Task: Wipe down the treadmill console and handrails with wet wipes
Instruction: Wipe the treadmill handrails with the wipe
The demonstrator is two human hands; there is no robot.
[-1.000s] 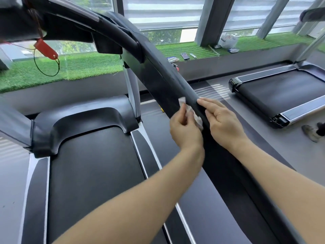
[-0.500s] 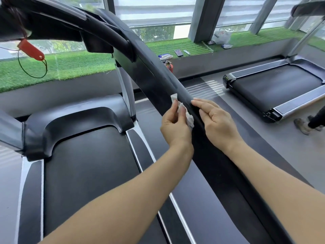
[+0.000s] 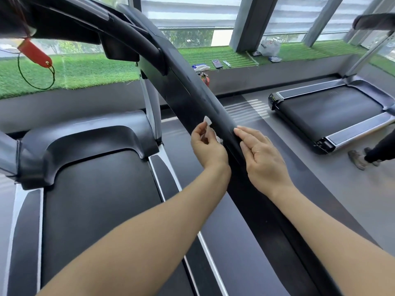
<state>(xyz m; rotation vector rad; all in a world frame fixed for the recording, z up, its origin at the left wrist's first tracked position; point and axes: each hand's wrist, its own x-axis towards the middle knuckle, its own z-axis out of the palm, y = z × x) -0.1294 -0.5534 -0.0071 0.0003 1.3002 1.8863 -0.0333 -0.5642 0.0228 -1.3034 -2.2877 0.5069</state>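
Left hand (image 3: 208,149) pinches the wipe (image 3: 207,121), now slid a bit up the handrail's (image 3: 215,116) inner side. Right hand (image 3: 261,155), fingers flat, has eased outward; wiping continues, upper rail likely next.

No text, label, brand or number is readable anywhere.

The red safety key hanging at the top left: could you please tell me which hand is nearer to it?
Left. The left hand lies on the red safety key's side of the black handrail; the right hand lies beyond it.
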